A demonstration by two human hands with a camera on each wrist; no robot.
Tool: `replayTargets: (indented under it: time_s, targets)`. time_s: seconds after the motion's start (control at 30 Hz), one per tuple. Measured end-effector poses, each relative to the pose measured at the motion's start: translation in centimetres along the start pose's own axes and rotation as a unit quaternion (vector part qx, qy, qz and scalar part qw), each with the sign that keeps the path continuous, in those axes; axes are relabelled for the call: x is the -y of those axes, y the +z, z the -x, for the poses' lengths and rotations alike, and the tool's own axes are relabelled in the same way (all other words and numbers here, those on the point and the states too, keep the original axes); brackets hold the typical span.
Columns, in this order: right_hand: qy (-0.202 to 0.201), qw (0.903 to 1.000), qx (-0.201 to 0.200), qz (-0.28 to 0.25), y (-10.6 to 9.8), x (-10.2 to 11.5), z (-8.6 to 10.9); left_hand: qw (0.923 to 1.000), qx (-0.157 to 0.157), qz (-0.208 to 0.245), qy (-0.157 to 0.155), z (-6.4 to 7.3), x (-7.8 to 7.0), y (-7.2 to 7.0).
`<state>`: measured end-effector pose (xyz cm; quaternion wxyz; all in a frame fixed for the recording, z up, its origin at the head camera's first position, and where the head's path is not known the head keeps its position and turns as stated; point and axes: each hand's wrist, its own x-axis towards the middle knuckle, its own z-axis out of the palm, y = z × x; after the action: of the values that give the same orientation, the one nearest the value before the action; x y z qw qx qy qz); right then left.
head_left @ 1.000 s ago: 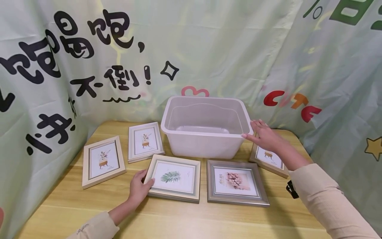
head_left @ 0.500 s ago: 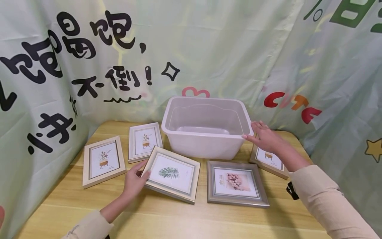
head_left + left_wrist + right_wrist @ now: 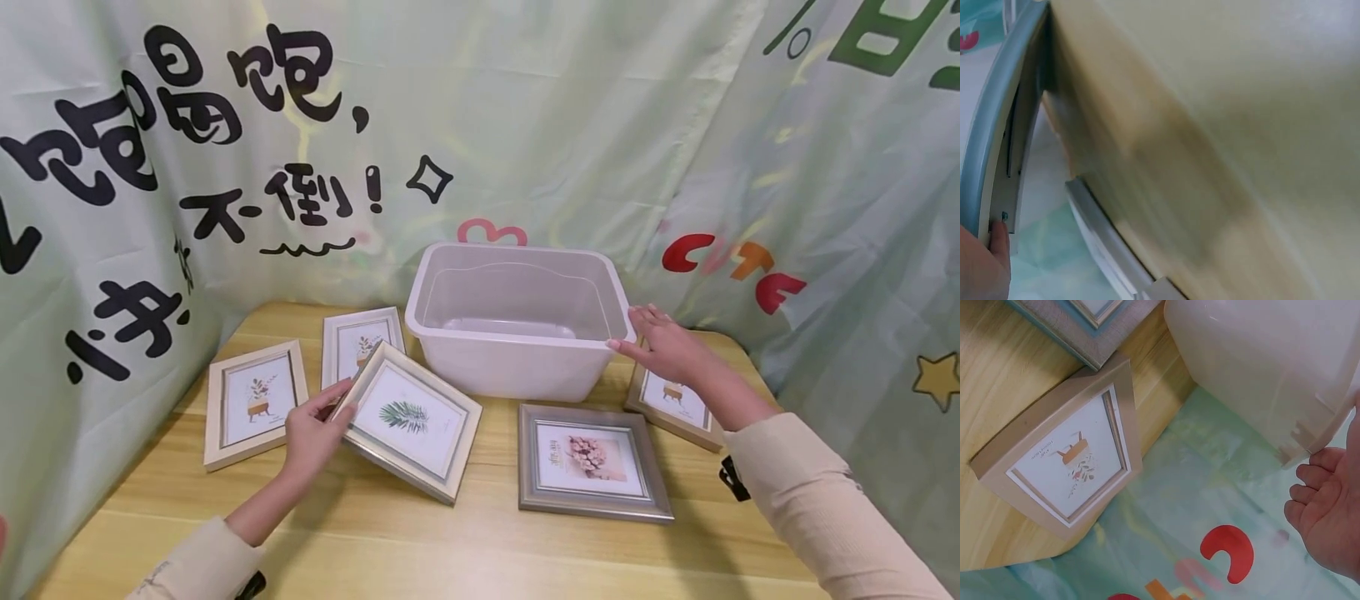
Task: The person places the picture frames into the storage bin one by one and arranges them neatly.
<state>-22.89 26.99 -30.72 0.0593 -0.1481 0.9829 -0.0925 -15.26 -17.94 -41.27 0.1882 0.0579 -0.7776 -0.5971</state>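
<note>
My left hand (image 3: pixel 313 432) pinches the left edge of a cream and grey picture frame (image 3: pixel 465 450) with a green leaf print. The frame is tilted, its left side raised off the table; in the left wrist view a fingertip (image 3: pixel 1000 240) touches its back. My right hand (image 3: pixel 671 343) grips the right front corner of a pale plastic tub (image 3: pixel 517 362), thumb on the front rim and fingers at its outer side. The tub is upright, and no object shows inside. In the right wrist view, the fingers of the right hand (image 3: pixel 1329 506) look curled at the rim.
On the wooden table (image 3: pixel 360 542) lie a beige frame (image 3: pixel 255 404) at left, a white frame (image 3: pixel 348 329) partly covered, a dark grey frame (image 3: pixel 596 462), and a brown frame (image 3: pixel 678 404) under the right forearm. A printed curtain (image 3: pixel 525 125) surrounds the back.
My left hand has lifted the leaf-print frame's left side and drawn it left, turning it clockwise and partly covering the white frame. The right hand and tub stay put.
</note>
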Motion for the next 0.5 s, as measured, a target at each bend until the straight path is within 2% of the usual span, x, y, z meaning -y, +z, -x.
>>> replayTargets:
  time_s: [0.2,0.5]
  targets:
    - [-0.007,1.0,0.005,0.002,-0.3,-0.1,0.0,0.9987,-0.048,-0.002,0.02,-0.8,-1.2,-0.1]
    - [-0.007,0.9998,0.014,-0.014,-0.4,-0.1,-0.1,0.9957,-0.063,-0.033,0.058,-1.9,-3.1,-0.2]
